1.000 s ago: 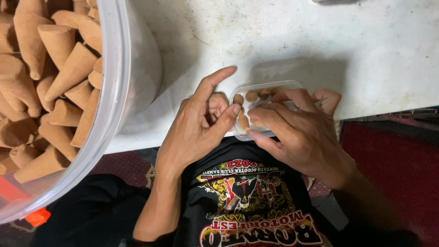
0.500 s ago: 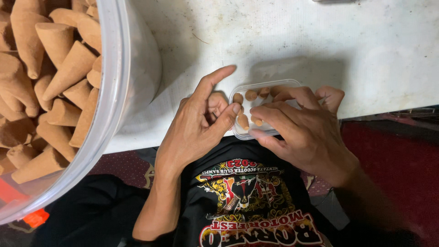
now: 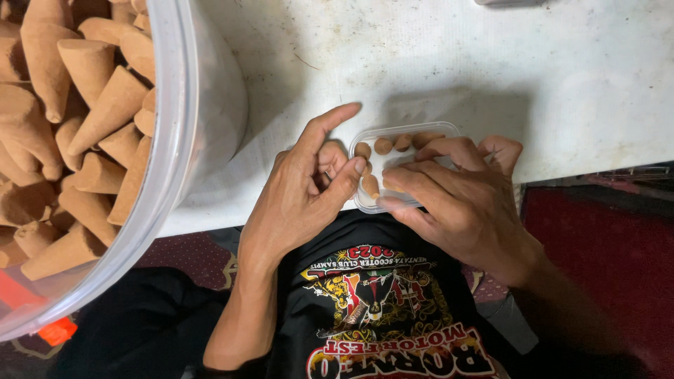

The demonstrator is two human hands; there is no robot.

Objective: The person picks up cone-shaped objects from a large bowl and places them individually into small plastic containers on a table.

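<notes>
Both hands (image 3: pixel 309 189) (image 3: pixel 463 203) around clear box (image 3: pixel 414 130) at table edge (image 3: pixel 562 165)

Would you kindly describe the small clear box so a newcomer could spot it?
On the white table, right of the big bucket of brown cones, both hands meet at its near edge. The small clear box sits between them: shallow, rounded, holding few cones.
</notes>
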